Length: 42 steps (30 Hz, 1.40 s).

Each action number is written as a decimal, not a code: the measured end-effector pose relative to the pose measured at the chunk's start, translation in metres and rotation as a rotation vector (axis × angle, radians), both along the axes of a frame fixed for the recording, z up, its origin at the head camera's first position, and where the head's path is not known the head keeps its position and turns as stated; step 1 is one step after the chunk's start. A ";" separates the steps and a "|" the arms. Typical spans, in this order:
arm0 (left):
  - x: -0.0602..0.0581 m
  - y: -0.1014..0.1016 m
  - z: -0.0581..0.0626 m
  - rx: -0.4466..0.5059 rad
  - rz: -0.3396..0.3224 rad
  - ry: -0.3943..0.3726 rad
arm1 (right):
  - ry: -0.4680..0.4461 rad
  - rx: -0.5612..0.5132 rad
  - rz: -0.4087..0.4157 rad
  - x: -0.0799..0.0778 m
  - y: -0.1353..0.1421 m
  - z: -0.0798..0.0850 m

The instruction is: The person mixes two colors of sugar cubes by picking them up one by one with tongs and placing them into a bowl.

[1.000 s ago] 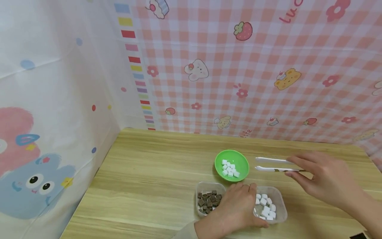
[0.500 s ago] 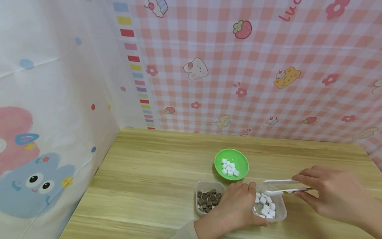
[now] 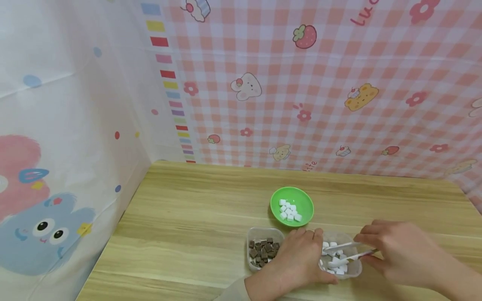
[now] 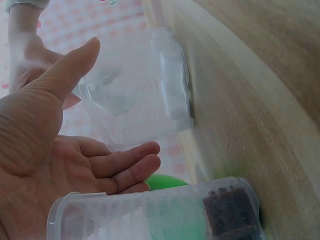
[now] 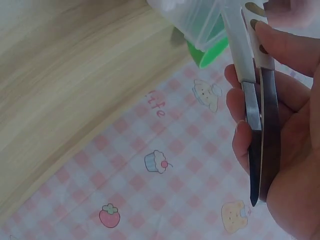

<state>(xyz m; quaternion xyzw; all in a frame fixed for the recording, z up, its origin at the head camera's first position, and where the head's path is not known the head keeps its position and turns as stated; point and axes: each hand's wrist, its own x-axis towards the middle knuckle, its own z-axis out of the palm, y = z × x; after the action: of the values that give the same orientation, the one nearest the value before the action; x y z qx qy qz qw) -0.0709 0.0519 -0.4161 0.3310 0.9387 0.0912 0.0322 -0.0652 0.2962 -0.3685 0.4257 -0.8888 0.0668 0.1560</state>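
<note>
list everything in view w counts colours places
table: 1, tan, below all
bowl: 1, green, on table
bowl cubes: about ten, white, in bowl
left container: 1, clear, on table
brown cubes: many, brown, in left container
right container: 1, clear, on table
container cubes: several, white, in right container
tongs: 1, white and grey, over right container
checked cloth: 1, pink/white, behind table
printed cloth: 1, mostly white, left
left hand: 1, bare, holding right container
right hand: 1, bare, gripping tongs
sleeves: 2, pale, forearms

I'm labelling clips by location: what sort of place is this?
Probably a tabletop work corner screened by cloth: a wood-grain table, a pink checked hanging behind it, and a white cartoon-print hanging on the left.
</note>
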 end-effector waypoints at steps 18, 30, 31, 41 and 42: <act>0.000 0.001 0.000 -0.011 0.008 -0.011 | 0.072 0.058 0.029 -0.003 -0.007 -0.009; 0.000 0.000 0.000 -0.004 -0.003 0.008 | 0.158 0.083 0.065 -0.005 -0.013 -0.019; 0.000 0.000 0.000 -0.002 -0.004 0.013 | 0.158 0.082 0.064 -0.005 -0.013 -0.019; 0.000 -0.001 -0.001 -0.007 -0.010 0.039 | 0.147 0.083 0.065 -0.005 -0.014 -0.018; 0.000 -0.001 -0.001 -0.008 -0.009 0.041 | 0.149 0.085 0.065 -0.005 -0.015 -0.018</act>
<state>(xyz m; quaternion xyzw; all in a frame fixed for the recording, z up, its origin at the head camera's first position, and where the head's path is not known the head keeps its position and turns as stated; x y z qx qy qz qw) -0.0711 0.0514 -0.4171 0.3371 0.9379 0.0803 0.0147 -0.0706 0.2813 -0.3869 0.4643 -0.8626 0.0022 0.2010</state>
